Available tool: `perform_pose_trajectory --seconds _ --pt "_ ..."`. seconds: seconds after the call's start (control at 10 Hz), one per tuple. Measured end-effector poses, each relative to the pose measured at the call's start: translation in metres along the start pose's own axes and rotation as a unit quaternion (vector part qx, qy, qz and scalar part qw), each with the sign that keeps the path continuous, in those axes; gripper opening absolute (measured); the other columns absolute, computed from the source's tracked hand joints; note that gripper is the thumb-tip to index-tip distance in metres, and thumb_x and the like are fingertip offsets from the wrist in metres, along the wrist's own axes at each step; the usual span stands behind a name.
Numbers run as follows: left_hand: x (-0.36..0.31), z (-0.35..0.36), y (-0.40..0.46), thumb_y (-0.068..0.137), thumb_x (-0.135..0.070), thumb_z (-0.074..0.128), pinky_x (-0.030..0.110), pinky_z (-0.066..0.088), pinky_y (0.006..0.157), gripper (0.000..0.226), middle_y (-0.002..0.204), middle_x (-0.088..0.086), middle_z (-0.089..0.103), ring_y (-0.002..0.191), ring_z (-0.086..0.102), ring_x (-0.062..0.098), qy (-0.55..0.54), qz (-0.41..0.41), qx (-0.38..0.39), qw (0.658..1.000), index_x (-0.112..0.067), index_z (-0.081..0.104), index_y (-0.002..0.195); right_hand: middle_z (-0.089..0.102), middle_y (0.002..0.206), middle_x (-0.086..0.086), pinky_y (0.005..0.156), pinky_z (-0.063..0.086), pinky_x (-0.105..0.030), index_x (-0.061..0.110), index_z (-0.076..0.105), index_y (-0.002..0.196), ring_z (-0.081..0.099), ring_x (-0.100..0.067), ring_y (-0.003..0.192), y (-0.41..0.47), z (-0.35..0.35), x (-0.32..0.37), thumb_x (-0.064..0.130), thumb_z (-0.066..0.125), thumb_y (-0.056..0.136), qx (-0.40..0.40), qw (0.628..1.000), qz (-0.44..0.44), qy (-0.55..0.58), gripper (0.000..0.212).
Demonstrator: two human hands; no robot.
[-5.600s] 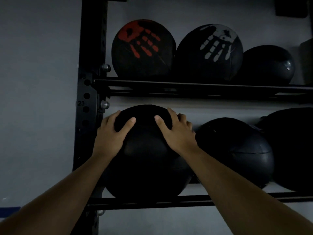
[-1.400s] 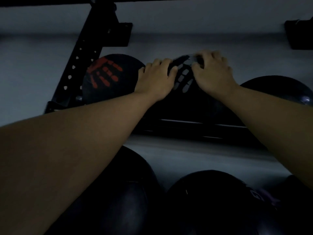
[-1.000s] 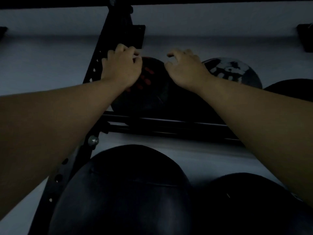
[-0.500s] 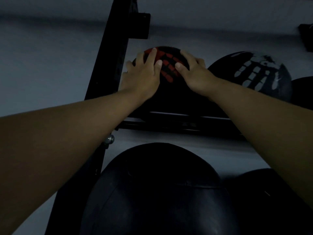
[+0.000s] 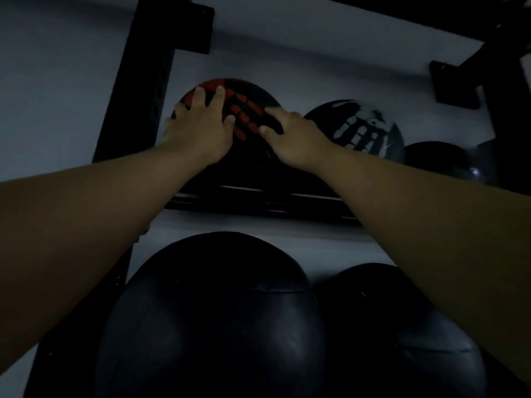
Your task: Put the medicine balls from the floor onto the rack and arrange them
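A black medicine ball with a red handprint (image 5: 247,116) sits at the left end of the upper rack shelf (image 5: 258,201). My left hand (image 5: 198,130) lies flat on its left front with fingers spread. My right hand (image 5: 293,136) presses on its right side. To the right sits a black ball with a white handprint (image 5: 362,130), then a smaller plain black ball (image 5: 439,162). Below, close to me, two large plain black balls (image 5: 212,317) (image 5: 402,334) rest side by side on the lower shelf.
The rack's black upright post (image 5: 138,90) rises just left of the red-print ball, with a black bracket (image 5: 198,27) at its top. Another dark post and bracket (image 5: 457,84) stand at the right. A pale wall lies behind the shelves.
Both hands have left the white-print ball and settled on the red-print ball at the left. Its red print has turned slightly under my hands. The view has tilted and shifted.
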State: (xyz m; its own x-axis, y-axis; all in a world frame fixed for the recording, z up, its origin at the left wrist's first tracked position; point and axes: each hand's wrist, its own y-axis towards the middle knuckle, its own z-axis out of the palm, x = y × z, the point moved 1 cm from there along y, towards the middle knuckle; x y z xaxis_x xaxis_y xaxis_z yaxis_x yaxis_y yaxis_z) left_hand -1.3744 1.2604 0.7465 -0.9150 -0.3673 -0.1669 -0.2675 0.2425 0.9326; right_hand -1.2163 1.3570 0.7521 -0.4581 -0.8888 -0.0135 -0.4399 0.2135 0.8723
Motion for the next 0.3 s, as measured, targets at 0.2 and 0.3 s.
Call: perform_pose_trajectory --seconds 0.2,0.3 --pt "-0.046 -0.040 -0.052 0.105 -0.037 0.052 0.048 0.046 0.110 0.052 0.156 0.019 0.052 0.138 0.053 0.043 0.018 0.043 0.049 0.998 -0.014 0.051 0.152 0.040 0.163 -0.017 0.115 0.037 -0.051 0.023 0.034 0.162 0.040 -0.040 0.145 -0.071 -0.061 -0.017 0.049 0.033 0.109 -0.001 0.990 0.002 -0.140 0.059" --pt "-0.100 -0.072 -0.099 0.105 -0.037 0.053 0.047 0.050 0.106 0.048 0.147 0.019 0.059 0.131 0.058 0.040 0.035 0.086 0.100 0.991 -0.013 0.056 0.146 0.045 0.161 -0.016 0.113 0.042 -0.047 0.020 0.038 0.160 0.046 -0.037 0.142 -0.118 -0.107 -0.033 0.048 0.033 0.109 0.011 0.990 -0.020 -0.136 0.058"
